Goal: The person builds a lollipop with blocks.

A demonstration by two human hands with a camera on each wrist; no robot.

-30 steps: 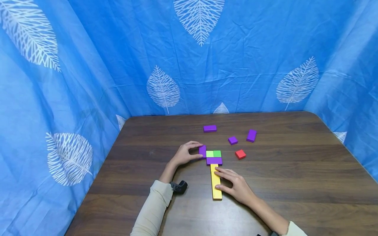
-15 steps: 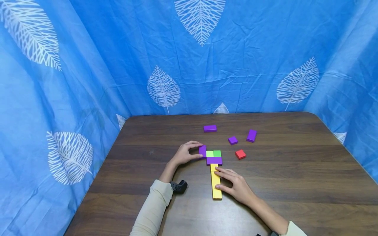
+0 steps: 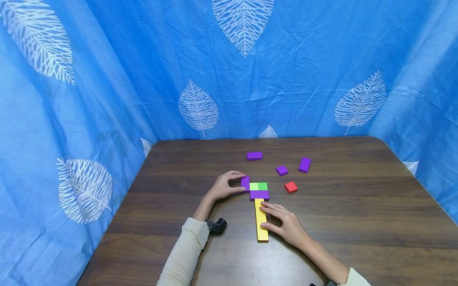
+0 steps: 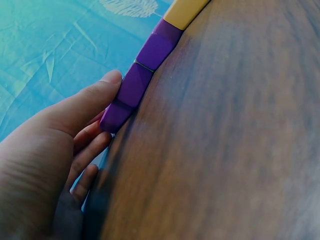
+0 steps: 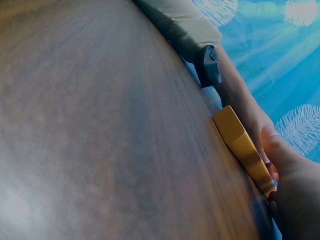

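In the head view my left hand (image 3: 222,187) pinches a purple block (image 3: 245,184) between thumb and forefinger, at the left of a flat block arrangement. That block lies against a light green block (image 3: 254,186), with a darker green block (image 3: 262,186) beside it. Below the greens is a horizontal purple block (image 3: 259,195). A yellow strip (image 3: 262,226), with a seam near its top, runs down from there. My right hand (image 3: 288,225) rests its fingertips and thumb on the strip's right side, fingers loosely extended. The left wrist view shows the thumb against the purple block (image 4: 134,82).
Loose blocks lie farther back on the wooden table (image 3: 179,167): a purple one (image 3: 254,156), another purple one (image 3: 304,165), a small purple one (image 3: 282,170) and a red one (image 3: 291,187). Behind the table hangs a blue curtain (image 3: 286,51) with white leaves.
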